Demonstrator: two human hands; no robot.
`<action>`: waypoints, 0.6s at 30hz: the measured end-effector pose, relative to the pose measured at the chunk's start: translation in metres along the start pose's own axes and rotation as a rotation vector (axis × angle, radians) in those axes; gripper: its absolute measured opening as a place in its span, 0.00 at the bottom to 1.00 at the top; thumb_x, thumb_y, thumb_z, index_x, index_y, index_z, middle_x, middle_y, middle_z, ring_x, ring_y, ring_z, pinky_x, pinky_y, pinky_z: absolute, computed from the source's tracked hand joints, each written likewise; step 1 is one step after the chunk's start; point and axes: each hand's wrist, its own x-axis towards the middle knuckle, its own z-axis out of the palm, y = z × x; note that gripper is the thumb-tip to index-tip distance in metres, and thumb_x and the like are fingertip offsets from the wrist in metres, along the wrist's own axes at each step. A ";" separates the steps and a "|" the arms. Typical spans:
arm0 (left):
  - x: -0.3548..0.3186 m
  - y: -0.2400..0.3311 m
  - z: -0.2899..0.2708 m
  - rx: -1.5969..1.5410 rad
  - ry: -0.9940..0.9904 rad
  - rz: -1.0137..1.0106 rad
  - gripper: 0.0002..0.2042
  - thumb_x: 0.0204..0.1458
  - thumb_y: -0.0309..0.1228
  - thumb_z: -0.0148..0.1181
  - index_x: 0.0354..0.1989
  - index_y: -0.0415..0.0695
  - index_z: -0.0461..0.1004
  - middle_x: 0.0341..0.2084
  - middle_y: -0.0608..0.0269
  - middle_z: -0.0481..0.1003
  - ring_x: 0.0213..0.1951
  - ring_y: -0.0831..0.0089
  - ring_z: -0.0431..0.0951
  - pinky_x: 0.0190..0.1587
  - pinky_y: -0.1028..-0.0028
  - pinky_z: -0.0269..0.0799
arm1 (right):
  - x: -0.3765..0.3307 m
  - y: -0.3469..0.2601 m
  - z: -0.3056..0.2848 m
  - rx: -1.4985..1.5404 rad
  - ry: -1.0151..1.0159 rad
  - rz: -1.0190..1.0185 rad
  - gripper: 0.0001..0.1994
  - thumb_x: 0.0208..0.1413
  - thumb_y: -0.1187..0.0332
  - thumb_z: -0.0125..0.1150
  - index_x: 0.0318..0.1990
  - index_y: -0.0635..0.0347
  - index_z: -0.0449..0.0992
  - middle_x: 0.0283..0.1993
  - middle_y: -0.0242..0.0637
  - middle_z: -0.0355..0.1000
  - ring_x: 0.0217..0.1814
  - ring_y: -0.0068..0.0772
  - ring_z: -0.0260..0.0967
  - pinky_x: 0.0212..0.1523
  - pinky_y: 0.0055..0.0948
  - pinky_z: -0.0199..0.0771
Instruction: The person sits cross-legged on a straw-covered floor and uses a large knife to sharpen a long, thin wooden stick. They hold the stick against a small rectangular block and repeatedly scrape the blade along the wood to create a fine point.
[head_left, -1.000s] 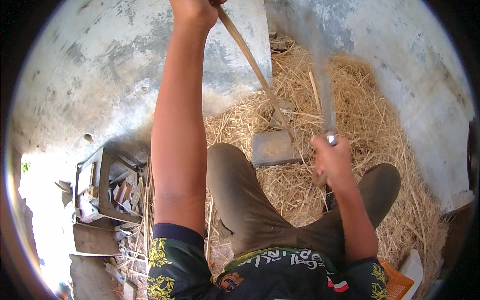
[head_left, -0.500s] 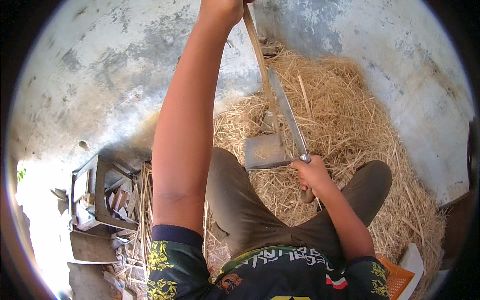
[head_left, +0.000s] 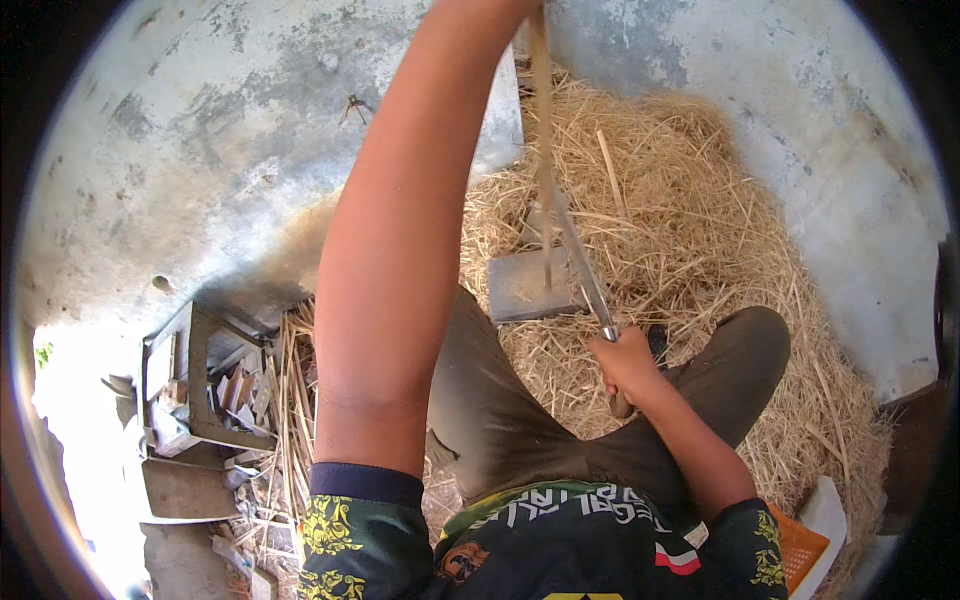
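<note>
Two bare arms come up from the lower edge of the head view, above a seated person's bent legs in brown trousers [head_left: 500, 420]. The right hand [head_left: 628, 365] sits low, just over the right knee, with its fingers wrapped tight around the handle of a long knife [head_left: 583, 265]. The blade runs up and to the left from that fist, slanting across a thin bamboo strip [head_left: 543, 140] and touching it near the strip's lower part. The strip stands nearly upright in the picture, its lower end resting on a flat grey block [head_left: 530, 285] that lies on the straw [head_left: 690, 220] between the knees. The left arm stretches straight up along the middle of the frame and the left hand is cut off by the top edge, so whether its fingers grip the strip's upper end cannot be told. Straw covers the ground on the right side and reaches a pale concrete wall [head_left: 200, 150] that curves around the back. On the left, beside the left leg, stands a small metal stool [head_left: 190, 380] with wood scraps [head_left: 240, 390] heaped by it. An orange crate [head_left: 795, 545] shows at the lower right, behind the right elbow.
</note>
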 end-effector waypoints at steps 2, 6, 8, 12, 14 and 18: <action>-0.004 0.006 0.002 -0.061 -0.011 -0.051 0.25 0.68 0.51 0.41 0.19 0.52 0.58 0.10 0.77 0.53 0.11 0.83 0.51 0.13 0.77 0.45 | 0.003 -0.001 -0.003 0.058 0.067 0.067 0.13 0.54 0.69 0.61 0.20 0.60 0.67 0.12 0.30 0.61 0.08 0.25 0.57 0.10 0.29 0.56; 0.005 -0.005 -0.005 -0.107 -0.054 -0.014 0.25 0.67 0.53 0.41 0.18 0.52 0.58 0.10 0.76 0.53 0.11 0.82 0.52 0.13 0.76 0.46 | -0.024 -0.057 -0.020 0.193 0.174 -0.131 0.13 0.55 0.68 0.62 0.21 0.61 0.70 0.12 0.28 0.62 0.09 0.22 0.57 0.10 0.28 0.55; 0.004 -0.009 -0.007 -0.102 -0.052 0.009 0.26 0.67 0.53 0.41 0.18 0.52 0.58 0.10 0.76 0.53 0.11 0.82 0.53 0.13 0.76 0.46 | -0.040 -0.092 -0.030 0.405 0.136 -0.341 0.12 0.57 0.67 0.62 0.23 0.58 0.70 0.13 0.27 0.63 0.09 0.20 0.57 0.10 0.25 0.55; 0.000 -0.003 -0.010 0.072 0.092 0.077 0.26 0.68 0.53 0.40 0.18 0.52 0.59 0.11 0.76 0.53 0.11 0.81 0.52 0.14 0.76 0.47 | -0.032 -0.108 0.001 0.735 0.260 -0.616 0.11 0.58 0.66 0.62 0.26 0.56 0.70 0.14 0.28 0.64 0.11 0.20 0.60 0.11 0.25 0.58; 0.002 -0.004 -0.017 0.076 0.096 0.077 0.26 0.68 0.53 0.40 0.18 0.52 0.59 0.11 0.76 0.53 0.11 0.81 0.52 0.14 0.77 0.48 | -0.017 -0.065 0.041 0.679 0.308 -0.372 0.10 0.58 0.66 0.61 0.28 0.60 0.71 0.14 0.29 0.64 0.11 0.22 0.62 0.12 0.29 0.60; 0.006 -0.002 -0.048 0.141 0.203 0.062 0.27 0.67 0.55 0.39 0.18 0.51 0.59 0.11 0.74 0.56 0.11 0.79 0.56 0.14 0.75 0.52 | -0.004 -0.033 0.022 0.131 0.064 -0.036 0.12 0.56 0.69 0.59 0.22 0.59 0.67 0.13 0.28 0.61 0.09 0.22 0.56 0.10 0.28 0.56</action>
